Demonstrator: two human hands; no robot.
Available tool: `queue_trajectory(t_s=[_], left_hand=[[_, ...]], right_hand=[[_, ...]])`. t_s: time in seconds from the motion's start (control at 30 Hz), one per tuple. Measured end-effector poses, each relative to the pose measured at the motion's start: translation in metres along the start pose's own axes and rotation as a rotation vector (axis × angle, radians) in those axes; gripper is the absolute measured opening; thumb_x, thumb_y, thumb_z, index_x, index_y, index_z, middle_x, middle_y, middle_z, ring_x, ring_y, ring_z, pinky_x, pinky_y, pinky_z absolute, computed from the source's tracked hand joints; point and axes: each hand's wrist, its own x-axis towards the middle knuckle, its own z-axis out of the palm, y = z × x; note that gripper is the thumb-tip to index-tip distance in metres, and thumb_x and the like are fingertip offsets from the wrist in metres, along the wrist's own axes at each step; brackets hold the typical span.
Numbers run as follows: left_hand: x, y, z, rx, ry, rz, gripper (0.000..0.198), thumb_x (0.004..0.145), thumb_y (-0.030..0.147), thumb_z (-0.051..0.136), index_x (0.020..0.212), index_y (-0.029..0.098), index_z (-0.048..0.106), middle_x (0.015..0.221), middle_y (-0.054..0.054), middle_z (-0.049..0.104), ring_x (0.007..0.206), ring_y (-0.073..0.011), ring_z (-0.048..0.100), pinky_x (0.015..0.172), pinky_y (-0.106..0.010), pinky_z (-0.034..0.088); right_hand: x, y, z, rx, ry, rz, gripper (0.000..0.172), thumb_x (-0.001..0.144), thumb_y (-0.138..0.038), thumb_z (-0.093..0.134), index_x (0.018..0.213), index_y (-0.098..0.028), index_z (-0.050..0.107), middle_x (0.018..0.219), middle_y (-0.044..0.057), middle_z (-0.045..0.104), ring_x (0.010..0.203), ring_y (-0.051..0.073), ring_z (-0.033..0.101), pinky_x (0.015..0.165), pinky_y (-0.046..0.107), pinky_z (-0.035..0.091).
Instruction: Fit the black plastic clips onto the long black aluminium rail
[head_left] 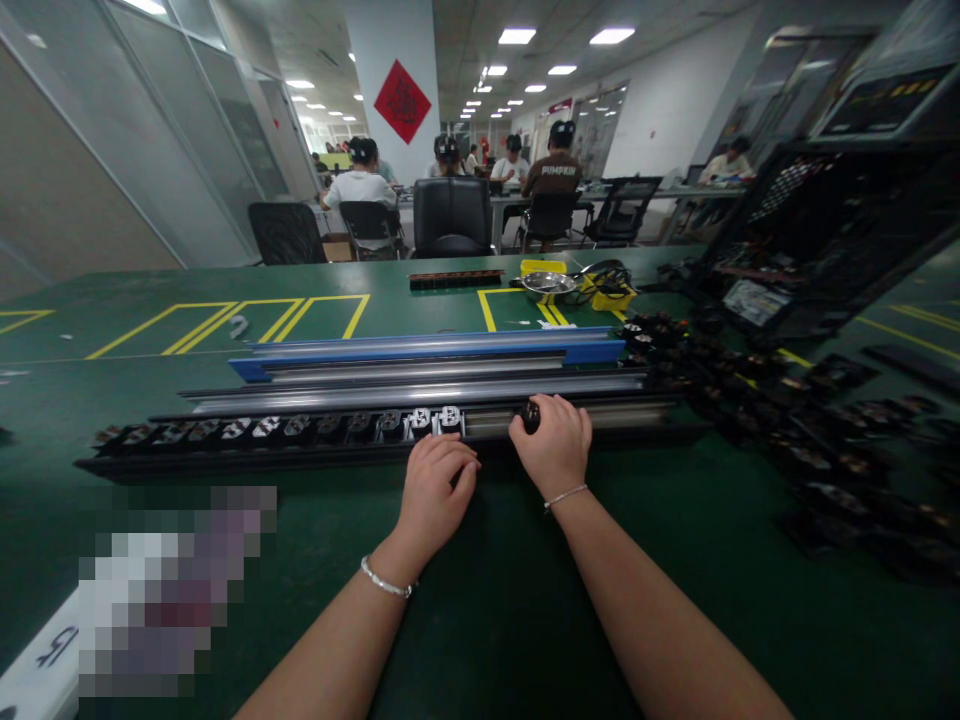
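A long black rail (225,455) lies across the green table in front of me, with several socket modules (420,420) seated in a row along its left half. My left hand (435,490) rests with fingers curled on the rail's near edge, just below the last seated modules. My right hand (553,445) is closed on a small black socket module (531,415) and holds it over the rail's bare channel, right of the row.
Further rails, silver and blue (427,348), lie parallel behind. A heap of loose black modules (825,440) spreads at the right, beside a black crate (832,230). A metal bowl (547,285) and a yellow tray (611,295) sit further back. People sit at desks beyond.
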Motion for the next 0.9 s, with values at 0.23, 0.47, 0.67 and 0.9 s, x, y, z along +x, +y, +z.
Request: queue_trajectory(t_s=[0.23,0.47,0.67,0.9], left_hand=[[0.000,0.000,0.000,-0.003,-0.012,-0.010,0.017,0.084,0.019,0.050,0.078,0.023,0.066,0.090,0.000,0.071,0.107,-0.0197,0.058,0.101,-0.045,0.033],[0.000,0.000,0.000,-0.008,0.001,-0.001,0.018,0.085,0.019,0.050,0.077,0.023,0.066,0.089,0.000,0.071,0.106,-0.0200,0.058,0.101,-0.045,0.033],[0.000,0.000,0.000,-0.010,0.007,0.002,0.017,0.084,0.019,0.051,0.076,0.023,0.066,0.088,0.000,0.071,0.104,-0.0201,0.059,0.100,-0.045,0.035],[0.001,0.000,0.000,-0.015,0.011,0.004,0.017,0.083,0.019,0.051,0.076,0.023,0.066,0.088,0.000,0.071,0.104,-0.0199,0.059,0.100,-0.045,0.036]], right_hand=[[0.000,0.004,-0.001,-0.038,0.016,-0.004,0.038,0.074,-0.034,0.053,0.106,-0.015,0.062,0.117,0.012,0.063,0.119,0.029,0.046,0.105,0.047,0.022],[0.003,0.006,-0.003,-0.055,-0.008,0.002,0.040,0.074,-0.034,0.053,0.108,-0.014,0.061,0.112,0.012,0.064,0.116,0.028,0.048,0.100,0.042,0.030],[0.004,0.010,-0.006,-0.075,-0.053,-0.005,0.043,0.076,-0.035,0.051,0.114,-0.016,0.058,0.114,0.013,0.063,0.116,0.028,0.048,0.097,0.042,0.032],[0.005,0.012,-0.007,-0.035,-0.045,0.017,0.044,0.076,-0.031,0.050,0.117,-0.017,0.055,0.113,0.012,0.063,0.115,0.027,0.049,0.097,0.042,0.032]])
